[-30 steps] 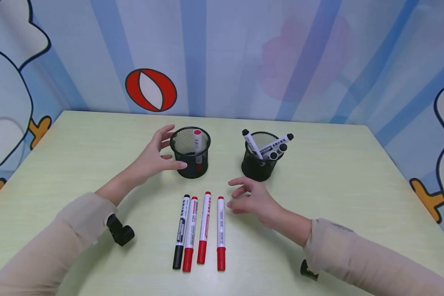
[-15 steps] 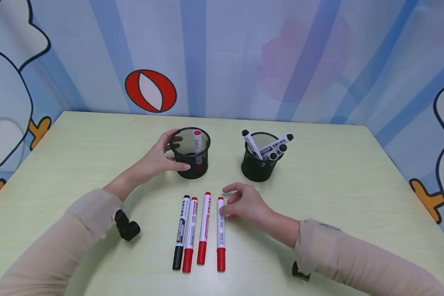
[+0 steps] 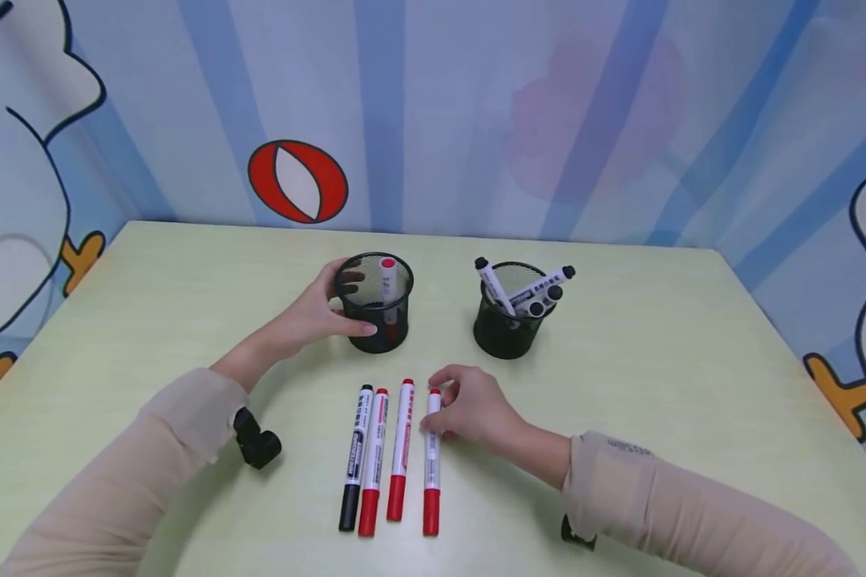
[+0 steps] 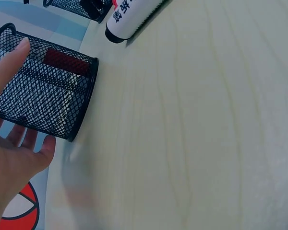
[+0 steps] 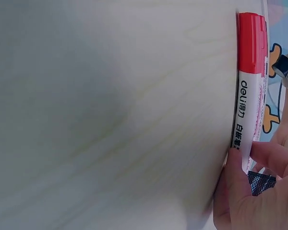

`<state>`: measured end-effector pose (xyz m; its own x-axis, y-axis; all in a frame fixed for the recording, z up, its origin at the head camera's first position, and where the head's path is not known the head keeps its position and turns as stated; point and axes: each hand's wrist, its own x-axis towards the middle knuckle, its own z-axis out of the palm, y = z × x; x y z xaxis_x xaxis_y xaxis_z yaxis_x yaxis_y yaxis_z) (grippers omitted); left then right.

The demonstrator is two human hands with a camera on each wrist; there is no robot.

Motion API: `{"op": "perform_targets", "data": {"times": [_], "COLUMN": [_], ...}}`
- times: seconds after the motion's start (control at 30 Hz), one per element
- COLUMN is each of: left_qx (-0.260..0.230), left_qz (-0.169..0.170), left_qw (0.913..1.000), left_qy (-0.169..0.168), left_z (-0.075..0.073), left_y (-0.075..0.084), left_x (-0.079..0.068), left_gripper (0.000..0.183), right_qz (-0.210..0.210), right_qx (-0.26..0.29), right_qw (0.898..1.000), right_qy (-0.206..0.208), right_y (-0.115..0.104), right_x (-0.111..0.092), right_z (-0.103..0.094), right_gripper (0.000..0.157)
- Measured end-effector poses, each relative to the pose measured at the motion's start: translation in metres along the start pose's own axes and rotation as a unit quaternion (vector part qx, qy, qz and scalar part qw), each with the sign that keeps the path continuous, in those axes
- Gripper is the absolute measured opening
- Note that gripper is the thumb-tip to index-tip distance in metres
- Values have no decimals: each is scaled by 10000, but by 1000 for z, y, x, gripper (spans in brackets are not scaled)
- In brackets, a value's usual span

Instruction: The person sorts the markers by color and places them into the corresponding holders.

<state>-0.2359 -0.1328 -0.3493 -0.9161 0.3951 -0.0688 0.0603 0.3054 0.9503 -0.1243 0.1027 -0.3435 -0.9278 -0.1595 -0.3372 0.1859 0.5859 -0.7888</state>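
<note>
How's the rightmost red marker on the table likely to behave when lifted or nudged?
The red marker looks stiff, its barrel straight, so it probably won't bend. Its rounded body could roll on the flat table if nudged. Slim, it's probably light.

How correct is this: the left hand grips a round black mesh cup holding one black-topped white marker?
Not quite: in the head view, the white marker has a red top, not black. The left hand does grip the round black mesh cup.
</note>
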Motion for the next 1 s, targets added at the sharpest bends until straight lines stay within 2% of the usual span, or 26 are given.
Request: {"op": "perform_targets", "data": {"times": [0.23,0.57,0.7,0.83,1.0], "left_qx": [96,233,201,164,220], "left_qz": [15,-50,-4,48,48], "left_qw": [9999,9997,9998,9998,9996], "left_qy": [-85,-57,-90,-117,-174], "left_z": [1,-1,-1,-2,-2], "left_y": [-4,-2,-3,-3,0], "left_x": [2,2,1,2,2], "left_gripper": [97,98,96,93,92], "right_qz": [141,515,357,2,-454], "right_qx": [49,747,1127,1510,1740], "right_qw": [9998,9957,9930,9885,9833], "right_qy": [-130,-167,-26,84,283], "right_y": [-1,-7,-17,-30,-45], "right_x": [1,0,-1,-2,-1], "right_z": [-2,-13,-23,-38,-59], "right_gripper": [39,38,40,42,42]}}
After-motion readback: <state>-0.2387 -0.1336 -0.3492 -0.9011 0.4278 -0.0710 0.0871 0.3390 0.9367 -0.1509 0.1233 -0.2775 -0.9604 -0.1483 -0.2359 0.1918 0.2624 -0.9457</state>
